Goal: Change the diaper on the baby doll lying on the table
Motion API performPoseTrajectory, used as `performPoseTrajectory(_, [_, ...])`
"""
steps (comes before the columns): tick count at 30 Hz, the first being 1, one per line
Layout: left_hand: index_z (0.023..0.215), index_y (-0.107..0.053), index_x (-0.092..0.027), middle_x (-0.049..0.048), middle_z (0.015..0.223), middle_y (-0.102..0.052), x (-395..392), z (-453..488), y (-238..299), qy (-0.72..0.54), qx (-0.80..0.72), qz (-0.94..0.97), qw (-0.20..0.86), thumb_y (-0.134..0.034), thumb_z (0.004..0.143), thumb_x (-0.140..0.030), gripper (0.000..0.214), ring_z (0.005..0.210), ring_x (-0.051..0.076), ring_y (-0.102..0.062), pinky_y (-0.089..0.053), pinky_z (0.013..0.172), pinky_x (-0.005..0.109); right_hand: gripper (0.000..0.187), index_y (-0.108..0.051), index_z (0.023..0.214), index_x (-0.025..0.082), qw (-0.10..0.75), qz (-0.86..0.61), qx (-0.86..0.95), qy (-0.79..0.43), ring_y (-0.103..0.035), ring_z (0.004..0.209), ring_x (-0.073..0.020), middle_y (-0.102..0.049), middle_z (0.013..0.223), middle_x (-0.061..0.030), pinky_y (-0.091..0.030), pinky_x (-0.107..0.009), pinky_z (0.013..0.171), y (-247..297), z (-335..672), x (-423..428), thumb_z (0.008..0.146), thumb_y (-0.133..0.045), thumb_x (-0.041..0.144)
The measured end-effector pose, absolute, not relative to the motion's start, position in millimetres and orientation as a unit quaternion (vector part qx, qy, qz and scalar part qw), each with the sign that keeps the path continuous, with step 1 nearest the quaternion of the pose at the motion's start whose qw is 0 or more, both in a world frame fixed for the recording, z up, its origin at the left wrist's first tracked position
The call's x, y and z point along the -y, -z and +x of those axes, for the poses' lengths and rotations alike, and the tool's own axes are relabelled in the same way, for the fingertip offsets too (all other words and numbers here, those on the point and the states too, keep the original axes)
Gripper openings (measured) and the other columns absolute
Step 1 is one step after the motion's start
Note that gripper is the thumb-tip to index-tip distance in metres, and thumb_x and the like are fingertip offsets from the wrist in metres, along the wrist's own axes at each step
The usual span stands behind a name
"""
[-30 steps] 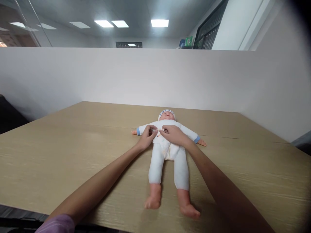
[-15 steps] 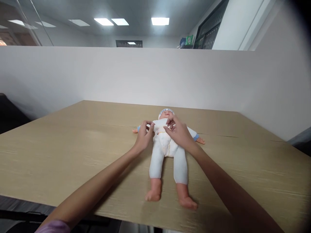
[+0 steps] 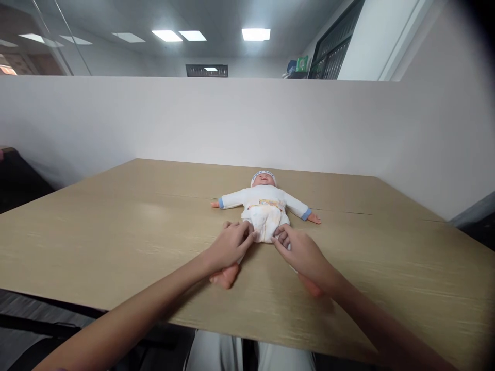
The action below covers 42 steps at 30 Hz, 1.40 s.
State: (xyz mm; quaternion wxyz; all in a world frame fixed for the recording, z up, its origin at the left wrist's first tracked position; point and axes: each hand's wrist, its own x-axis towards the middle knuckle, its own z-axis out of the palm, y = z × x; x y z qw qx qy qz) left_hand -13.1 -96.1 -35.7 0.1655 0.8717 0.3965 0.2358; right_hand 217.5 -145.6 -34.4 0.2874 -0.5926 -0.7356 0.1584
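Note:
A baby doll (image 3: 264, 197) lies on its back on the wooden table (image 3: 116, 221), arms spread, head pointing away from me. It wears a white top with blue cuffs, a cap, and a diaper (image 3: 266, 222) that now shows. My left hand (image 3: 231, 246) is closed around the doll's thigh on the left side, fingers curled on the white trousers there. My right hand (image 3: 302, 253) grips the other thigh the same way. Both hands hide most of the legs. One bare foot (image 3: 224, 277) sticks out under my left wrist.
A white partition wall (image 3: 193, 118) stands along the table's far edge and right side. The near table edge runs just under my forearms, with my lap below it. A dark chair (image 3: 15, 180) sits at the far left.
Both hands have slid from the doll's chest down to its thighs, and the diaper has come into sight. The doll's legs look drawn toward me, under my hands.

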Motion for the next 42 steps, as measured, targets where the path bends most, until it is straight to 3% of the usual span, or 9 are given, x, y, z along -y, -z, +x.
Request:
performPoseTrajectory(5, [0.083, -0.051, -0.022, -0.0023, 0.076, -0.062, 86.0, -1.7, 38.7, -0.26, -0.416, 0.856, 0.163, -0.061, 0.097, -0.055, 0.037, 0.071, 0.02, -0.055, -0.035, 0.081, 0.037, 0.015, -0.056, 0.086, 0.023, 0.26, -0.612, 0.743, -0.075, -0.059, 0.068, -0.0178, -0.067, 0.081, -0.0011, -0.033, -0.031, 0.061, 40.6, 210.8, 141.8, 0.097, -0.059, 0.033])
performPoseTrajectory(10, [0.076, -0.053, -0.022, -0.0023, 0.07, -0.059, 79.7, -1.6, 48.0, -0.283, -0.39, 0.854, 0.197, -0.063, 0.097, -0.047, 0.034, 0.074, 0.02, -0.057, -0.036, 0.079, 0.036, 0.007, -0.061, 0.095, 0.024, 0.262, -0.597, 0.758, -0.028, -0.062, 0.084, -0.0233, -0.066, 0.098, -0.0055, -0.039, -0.034, 0.066, 56.6, 207.8, 148.3, 0.096, -0.061, 0.032])
performPoseTrajectory(18, [0.09, -0.065, -0.021, 0.007, 0.112, -0.064, 82.1, -5.8, 48.7, -0.359, -0.347, 0.837, 0.223, -0.067, 0.094, -0.035, 0.015, 0.103, 0.025, -0.062, -0.047, 0.092, 0.037, 0.014, -0.061, 0.108, 0.024, 0.295, -0.582, 0.756, -0.052, -0.064, 0.097, -0.0268, -0.064, 0.116, -0.0095, -0.05, -0.039, 0.078, 57.8, 204.6, 154.1, 0.096, -0.061, 0.03])
performPoseTrajectory(23, [0.09, -0.064, -0.021, 0.0091, 0.12, -0.065, 84.3, -5.4, 47.5, -0.359, -0.343, 0.839, 0.223, -0.065, 0.096, -0.034, 0.014, 0.112, 0.027, -0.061, -0.047, 0.097, 0.039, 0.016, -0.061, 0.111, 0.023, 0.309, -0.57, 0.759, -0.064, -0.062, 0.109, -0.0292, -0.064, 0.121, -0.0101, -0.051, -0.044, 0.092, 60.8, 204.6, 154.4, 0.097, -0.06, 0.032])
performPoseTrajectory(27, [0.087, -0.06, -0.022, 0.0073, 0.109, -0.066, 84.1, -5.3, 45.4, -0.352, -0.331, 0.848, 0.219, -0.063, 0.096, -0.032, 0.014, 0.104, 0.026, -0.061, -0.046, 0.094, 0.038, 0.02, -0.06, 0.116, 0.023, 0.307, -0.571, 0.759, -0.066, -0.06, 0.115, -0.0316, -0.065, 0.128, -0.0115, -0.049, -0.048, 0.098, 63.3, 203.7, 155.4, 0.098, -0.06, 0.032])
performPoseTrajectory(31, [0.083, -0.056, -0.022, 0.0033, 0.09, -0.062, 81.9, -5.7, 45.4, -0.327, -0.334, 0.857, 0.215, -0.062, 0.096, -0.033, 0.018, 0.092, 0.024, -0.058, -0.044, 0.083, 0.035, 0.021, -0.06, 0.115, 0.023, 0.302, -0.576, 0.757, -0.065, -0.06, 0.112, -0.033, -0.068, 0.12, -0.0112, -0.048, -0.047, 0.095, 62.2, 201.3, 156.7, 0.097, -0.06, 0.033])
performPoseTrajectory(36, [0.089, -0.058, -0.022, 0.0012, 0.086, -0.057, 79.5, -5.1, 50.4, -0.332, -0.373, 0.833, 0.238, -0.067, 0.092, -0.039, 0.02, 0.084, 0.022, -0.054, -0.041, 0.078, 0.034, 0.02, -0.059, 0.107, 0.023, 0.3, -0.596, 0.74, -0.085, -0.063, 0.096, -0.0295, -0.07, 0.104, -0.009, -0.047, -0.04, 0.08, 57.7, 200.8, 153.3, 0.095, -0.062, 0.04])
performPoseTrajectory(39, [0.098, -0.057, -0.022, -0.0018, 0.083, -0.055, 77.7, -4.4, 52.4, -0.353, -0.384, 0.798, 0.302, -0.07, 0.089, -0.042, 0.026, 0.077, 0.019, -0.05, -0.039, 0.071, 0.031, 0.026, -0.055, 0.108, 0.025, 0.334, -0.619, 0.698, -0.13, -0.063, 0.079, -0.0238, -0.069, 0.093, -0.0041, -0.045, -0.035, 0.069, 57.6, 204.8, 146.8, 0.094, -0.062, 0.045])
performPoseTrajectory(42, [0.101, -0.054, -0.022, -0.003, 0.083, -0.056, 75.3, -3.7, 53.4, -0.377, -0.371, 0.76, 0.379, -0.074, 0.086, -0.043, 0.033, 0.077, 0.017, -0.051, -0.04, 0.071, 0.03, 0.033, -0.048, 0.109, 0.026, 0.395, -0.611, 0.66, -0.186, -0.062, 0.07, -0.0199, -0.072, 0.097, -0.0021, -0.045, -0.033, 0.066, 58.1, 212.1, 139.0, 0.091, -0.065, 0.047])
